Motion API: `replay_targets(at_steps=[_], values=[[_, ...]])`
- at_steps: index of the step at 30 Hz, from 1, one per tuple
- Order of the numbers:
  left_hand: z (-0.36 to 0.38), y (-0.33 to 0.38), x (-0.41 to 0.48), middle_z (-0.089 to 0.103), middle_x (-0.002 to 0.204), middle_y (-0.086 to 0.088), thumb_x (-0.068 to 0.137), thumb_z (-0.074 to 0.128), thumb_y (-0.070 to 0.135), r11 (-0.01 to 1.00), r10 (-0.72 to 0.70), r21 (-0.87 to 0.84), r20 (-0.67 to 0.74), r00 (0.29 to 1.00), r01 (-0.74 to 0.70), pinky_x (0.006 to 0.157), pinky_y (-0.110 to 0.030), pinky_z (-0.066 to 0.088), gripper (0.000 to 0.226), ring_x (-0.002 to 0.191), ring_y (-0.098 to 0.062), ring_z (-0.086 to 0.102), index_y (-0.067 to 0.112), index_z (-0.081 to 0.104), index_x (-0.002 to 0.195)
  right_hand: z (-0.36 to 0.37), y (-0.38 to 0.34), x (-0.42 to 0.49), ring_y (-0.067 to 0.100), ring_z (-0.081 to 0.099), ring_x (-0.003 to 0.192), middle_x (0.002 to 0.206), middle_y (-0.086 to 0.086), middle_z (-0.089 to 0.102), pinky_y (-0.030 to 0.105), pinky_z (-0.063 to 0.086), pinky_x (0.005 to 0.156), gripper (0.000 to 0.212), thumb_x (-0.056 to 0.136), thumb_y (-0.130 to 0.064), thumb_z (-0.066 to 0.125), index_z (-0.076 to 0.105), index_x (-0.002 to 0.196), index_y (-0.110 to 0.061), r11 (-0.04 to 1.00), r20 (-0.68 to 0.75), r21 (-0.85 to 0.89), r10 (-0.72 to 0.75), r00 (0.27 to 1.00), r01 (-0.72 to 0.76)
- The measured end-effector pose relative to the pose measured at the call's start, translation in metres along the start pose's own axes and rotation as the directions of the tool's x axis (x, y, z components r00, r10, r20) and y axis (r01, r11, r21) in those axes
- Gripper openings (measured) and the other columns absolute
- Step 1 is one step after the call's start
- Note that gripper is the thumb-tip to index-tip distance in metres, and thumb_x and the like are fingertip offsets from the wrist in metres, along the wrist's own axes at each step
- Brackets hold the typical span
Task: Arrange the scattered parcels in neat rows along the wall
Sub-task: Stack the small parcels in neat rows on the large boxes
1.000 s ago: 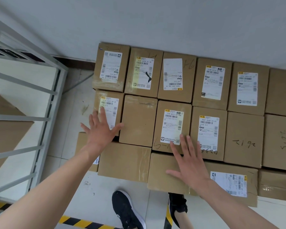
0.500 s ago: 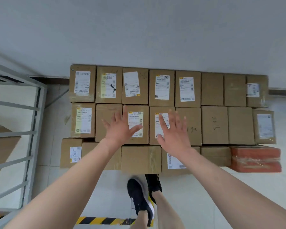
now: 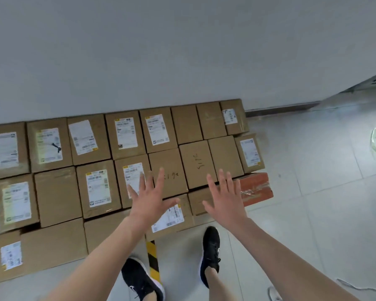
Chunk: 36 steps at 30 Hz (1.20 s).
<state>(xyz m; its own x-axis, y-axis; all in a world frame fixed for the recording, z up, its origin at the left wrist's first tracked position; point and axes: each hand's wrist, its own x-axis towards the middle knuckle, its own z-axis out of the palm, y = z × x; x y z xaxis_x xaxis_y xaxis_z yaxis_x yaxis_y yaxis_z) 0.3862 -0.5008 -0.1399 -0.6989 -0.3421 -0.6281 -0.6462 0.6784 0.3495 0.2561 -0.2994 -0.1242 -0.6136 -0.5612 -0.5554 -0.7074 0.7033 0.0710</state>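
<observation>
Several brown cardboard parcels [image 3: 56,196] lie in three rows on the floor against the grey wall [image 3: 161,51], many with white labels. An orange parcel [image 3: 256,187] ends the front row at the right. My left hand [image 3: 149,197] hovers with fingers spread over a labelled parcel [image 3: 133,178] and a parcel with handwriting [image 3: 171,168] in the middle row. My right hand [image 3: 225,197] is spread over the front row, beside the orange parcel. Both hands hold nothing.
Pale floor tiles [image 3: 323,192] stretch to the right of the parcels. My two black shoes [image 3: 211,250] stand just in front of the front row, with a yellow-black floor stripe [image 3: 153,259] between them. A dark skirting [image 3: 280,108] runs along the wall's foot.
The view has swung right: the railing at the left is gone from sight and the parcels' right end is now central. Both hands moved right along the rows, still spread and empty.
</observation>
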Motion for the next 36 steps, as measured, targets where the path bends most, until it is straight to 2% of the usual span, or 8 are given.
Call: replay_targets(at_steps=[6, 10, 14, 18, 20, 23, 30, 36], values=[[0.039, 0.097, 0.073, -0.006, 0.163, -0.014, 0.080, 0.043, 0.080, 0.996, 0.046, 0.072, -0.008, 0.999, -0.046, 0.109, -0.068, -0.009, 0.107, 0.148, -0.037, -0.015, 0.044, -0.040, 0.137, 0.025, 0.095, 0.048, 0.037, -0.009, 0.149, 0.163, 0.016, -0.010, 0.054, 0.000, 0.118, 0.079, 0.097, -0.055, 0.038, -0.009, 0.154, -0.026, 0.993, -0.003, 0.111, -0.041, 0.999, 0.041], [0.062, 0.170, 0.157, -0.005, 0.163, -0.015, 0.079, 0.053, 0.074, 0.986, 0.044, 0.163, -0.034, 0.998, -0.038, 0.109, -0.073, 0.000, 0.114, 0.148, -0.040, -0.008, 0.041, -0.038, 0.139, 0.042, 0.165, 0.101, 0.038, -0.008, 0.149, 0.163, 0.016, -0.010, 0.055, 0.002, 0.119, 0.085, 0.096, -0.058, 0.038, -0.018, 0.152, -0.027, 0.988, -0.027, 0.137, -0.064, 0.998, 0.067], [0.081, 0.250, 0.247, -0.008, 0.162, -0.014, 0.073, 0.067, 0.069, 0.981, 0.080, 0.182, -0.065, 0.995, -0.067, 0.108, -0.075, 0.004, 0.123, 0.147, -0.043, -0.005, 0.039, -0.027, 0.145, 0.063, 0.240, 0.158, 0.044, -0.006, 0.148, 0.162, 0.019, -0.012, 0.059, 0.006, 0.117, 0.089, 0.095, -0.060, 0.043, -0.015, 0.154, -0.026, 0.985, 0.046, 0.173, -0.006, 0.999, -0.002], [0.101, 0.304, 0.313, -0.031, 0.156, -0.012, 0.066, 0.068, 0.074, 0.961, 0.086, 0.267, -0.051, 0.995, -0.069, 0.104, -0.076, -0.001, 0.133, 0.144, -0.044, -0.020, 0.034, -0.034, 0.142, 0.088, 0.290, 0.205, 0.047, -0.005, 0.146, 0.160, 0.017, -0.020, 0.060, 0.016, 0.116, 0.095, 0.093, -0.057, 0.051, -0.017, 0.153, -0.029, 0.968, 0.135, 0.242, 0.031, 0.990, -0.063], [0.110, 0.317, 0.332, -0.039, 0.151, -0.013, 0.063, 0.071, 0.075, 0.954, 0.064, 0.296, -0.036, 0.997, -0.050, 0.104, -0.077, 0.001, 0.140, 0.142, -0.043, -0.028, 0.032, -0.037, 0.141, 0.095, 0.298, 0.218, 0.045, 0.001, 0.147, 0.160, 0.018, -0.022, 0.053, 0.029, 0.114, 0.096, 0.094, -0.044, 0.059, -0.015, 0.154, -0.028, 0.941, 0.127, 0.333, 0.012, 0.992, -0.054], [0.121, 0.321, 0.348, -0.042, 0.149, -0.017, 0.059, 0.072, 0.076, 0.928, 0.036, 0.372, 0.003, 0.999, -0.035, 0.105, -0.078, 0.002, 0.144, 0.139, -0.043, -0.033, 0.028, -0.034, 0.144, 0.104, 0.298, 0.229, 0.037, 0.013, 0.148, 0.161, 0.015, -0.018, 0.039, 0.047, 0.099, 0.097, 0.093, -0.027, 0.065, -0.010, 0.155, -0.029, 0.908, 0.070, 0.418, -0.021, 0.997, -0.011], [0.116, 0.316, 0.358, -0.027, 0.158, -0.015, 0.062, 0.069, 0.077, 0.892, 0.055, 0.450, -0.017, 0.998, -0.042, 0.107, -0.077, 0.004, 0.133, 0.145, -0.040, -0.023, 0.029, -0.016, 0.152, 0.110, 0.300, 0.240, 0.032, 0.018, 0.145, 0.164, 0.013, 0.000, 0.037, 0.048, 0.095, 0.091, 0.094, -0.031, 0.063, -0.004, 0.156, -0.028, 0.882, -0.002, 0.471, -0.018, 1.000, 0.017], [0.111, 0.319, 0.354, -0.025, 0.158, -0.017, 0.065, 0.069, 0.075, 0.890, 0.041, 0.454, -0.019, 0.999, -0.028, 0.106, -0.076, 0.003, 0.130, 0.146, -0.039, -0.020, 0.029, -0.016, 0.152, 0.109, 0.308, 0.240, 0.033, 0.018, 0.146, 0.164, 0.012, -0.001, 0.042, 0.047, 0.100, 0.092, 0.092, -0.038, 0.064, -0.002, 0.155, -0.029, 0.869, 0.010, 0.494, -0.052, 0.999, 0.040]])
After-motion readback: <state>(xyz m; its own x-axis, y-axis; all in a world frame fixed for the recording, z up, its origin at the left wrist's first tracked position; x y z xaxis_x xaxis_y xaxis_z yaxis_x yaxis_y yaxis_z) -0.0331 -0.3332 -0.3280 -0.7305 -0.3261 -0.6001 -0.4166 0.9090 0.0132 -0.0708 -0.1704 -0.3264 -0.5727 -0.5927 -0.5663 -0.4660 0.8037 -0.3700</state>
